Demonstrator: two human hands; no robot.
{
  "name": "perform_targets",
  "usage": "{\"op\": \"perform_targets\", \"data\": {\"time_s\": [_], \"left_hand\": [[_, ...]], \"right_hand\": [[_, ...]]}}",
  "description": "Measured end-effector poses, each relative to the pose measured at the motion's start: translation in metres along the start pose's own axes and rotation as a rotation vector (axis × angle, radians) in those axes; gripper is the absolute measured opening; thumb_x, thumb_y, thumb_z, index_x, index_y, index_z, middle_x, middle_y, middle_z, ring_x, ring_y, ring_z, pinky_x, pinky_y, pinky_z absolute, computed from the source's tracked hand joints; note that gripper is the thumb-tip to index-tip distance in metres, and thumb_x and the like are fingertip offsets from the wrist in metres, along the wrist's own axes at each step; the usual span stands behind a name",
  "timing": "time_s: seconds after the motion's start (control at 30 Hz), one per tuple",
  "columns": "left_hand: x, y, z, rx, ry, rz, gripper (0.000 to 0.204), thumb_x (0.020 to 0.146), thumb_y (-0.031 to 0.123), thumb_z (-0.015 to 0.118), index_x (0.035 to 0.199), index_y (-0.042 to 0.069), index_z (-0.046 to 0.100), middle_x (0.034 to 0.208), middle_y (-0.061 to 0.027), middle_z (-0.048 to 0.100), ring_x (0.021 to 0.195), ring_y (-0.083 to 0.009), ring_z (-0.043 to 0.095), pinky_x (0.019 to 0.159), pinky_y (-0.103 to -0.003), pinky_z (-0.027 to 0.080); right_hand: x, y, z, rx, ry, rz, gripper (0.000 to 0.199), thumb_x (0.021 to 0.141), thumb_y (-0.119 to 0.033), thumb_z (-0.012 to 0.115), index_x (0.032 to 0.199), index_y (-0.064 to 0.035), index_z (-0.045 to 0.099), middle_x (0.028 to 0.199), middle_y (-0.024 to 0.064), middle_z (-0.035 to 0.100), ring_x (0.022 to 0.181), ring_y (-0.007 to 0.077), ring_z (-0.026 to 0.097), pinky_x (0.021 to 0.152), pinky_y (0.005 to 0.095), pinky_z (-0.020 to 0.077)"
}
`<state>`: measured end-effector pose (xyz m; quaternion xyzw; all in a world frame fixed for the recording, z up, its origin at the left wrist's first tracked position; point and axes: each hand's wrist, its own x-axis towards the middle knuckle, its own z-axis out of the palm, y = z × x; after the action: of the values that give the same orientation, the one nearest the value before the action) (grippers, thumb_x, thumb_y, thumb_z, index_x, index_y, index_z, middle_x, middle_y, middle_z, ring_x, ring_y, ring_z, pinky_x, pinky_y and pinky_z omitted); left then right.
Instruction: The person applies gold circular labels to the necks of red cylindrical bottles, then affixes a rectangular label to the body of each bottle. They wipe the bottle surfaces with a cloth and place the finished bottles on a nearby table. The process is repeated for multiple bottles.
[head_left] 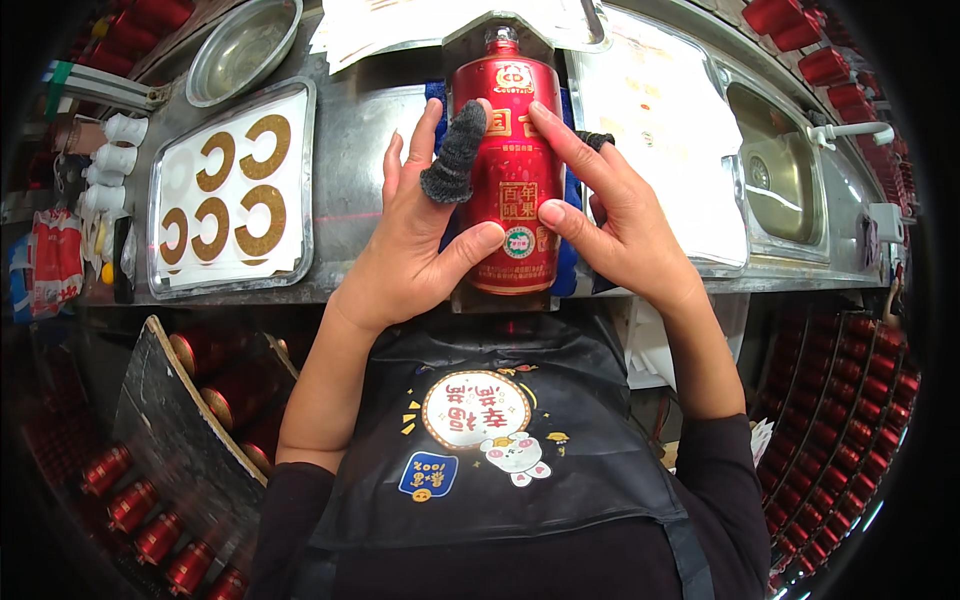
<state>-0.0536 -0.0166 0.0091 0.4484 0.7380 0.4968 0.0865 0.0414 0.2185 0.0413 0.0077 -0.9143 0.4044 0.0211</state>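
A red bottle (515,160) with gold print and a metallic neck lies on its back, neck away from me, in a metal cradle (490,25) with blue padding at its sides. My left hand (400,250) spreads its fingers along the bottle's left side. A grey knitted sleeve (457,155) covers its index finger, which touches the bottle's upper front, and the thumb rests near the lower label. From the right, my right hand (625,225) lays its index fingertip and thumb on the printed front. Its other fingers, one in a dark sleeve, are partly hidden behind the hand.
A tray (155,230) with gold C-shaped decals on white sheets stands at left, below a metal bowl (243,50). White sheets (660,150) lie at right, beside a sink (775,160) with a tap (850,131). Red bottles fill racks (840,430) on both sides.
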Motion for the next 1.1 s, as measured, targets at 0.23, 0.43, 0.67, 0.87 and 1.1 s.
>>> {"op": "perform_targets", "data": {"time_s": [0.23,0.43,0.67,0.87,1.1], "left_hand": [[-0.003,0.002,-0.003,0.002,-0.030,-0.007,0.076,0.096,0.037,0.068,0.160,0.016,0.034,0.167,-0.0128,0.031,0.158,-0.0392,0.008,0.121,-0.062,-0.003],[-0.002,-0.002,-0.002,-0.025,-0.016,0.011,0.081,0.095,0.037,0.068,0.162,0.014,0.030,0.167,-0.0131,0.031,0.157,-0.0394,0.012,0.122,-0.062,-0.002],[-0.002,0.003,-0.004,-0.013,-0.026,-0.005,0.083,0.094,0.037,0.068,0.162,0.012,0.027,0.167,-0.0139,0.030,0.157,-0.0398,0.014,0.122,-0.062,-0.001],[-0.006,0.007,-0.001,-0.081,-0.009,0.006,0.094,0.091,0.036,0.072,0.164,0.011,0.018,0.169,-0.0143,0.025,0.156,-0.0374,0.020,0.122,-0.062,-0.001],[-0.009,0.005,0.002,-0.068,-0.055,-0.023,0.103,0.088,0.036,0.075,0.165,0.013,0.011,0.171,-0.0161,0.019,0.157,-0.0368,0.021,0.121,-0.063,-0.002]], "right_hand": [[-0.004,-0.005,-0.005,0.031,-0.082,0.058,0.075,0.091,-0.054,0.070,0.158,-0.0353,0.042,0.084,0.0089,0.048,0.073,0.0212,0.048,0.069,0.0344,0.0432],[-0.007,-0.001,-0.006,0.047,-0.081,0.058,0.079,0.088,-0.054,0.074,0.158,-0.0352,0.042,0.084,0.0090,0.048,0.072,0.0215,0.048,0.069,0.0347,0.0432],[-0.009,0.006,0.000,-0.002,-0.010,-0.030,0.079,0.088,-0.047,0.076,0.158,-0.0297,0.044,0.090,0.0115,0.054,0.070,0.0201,0.051,0.066,0.0341,0.0453],[0.012,0.050,-0.030,1.089,0.413,0.644,0.046,0.103,-0.033,0.053,0.136,-0.0021,0.061,0.102,0.0111,0.067,0.076,0.0178,0.064,0.062,0.0345,0.0522],[-0.042,0.005,0.004,0.510,0.488,0.131,0.043,0.080,0.010,0.068,0.121,0.0006,0.060,0.098,0.0084,0.067,0.082,0.0217,0.066,0.078,0.0340,0.0570]]}}
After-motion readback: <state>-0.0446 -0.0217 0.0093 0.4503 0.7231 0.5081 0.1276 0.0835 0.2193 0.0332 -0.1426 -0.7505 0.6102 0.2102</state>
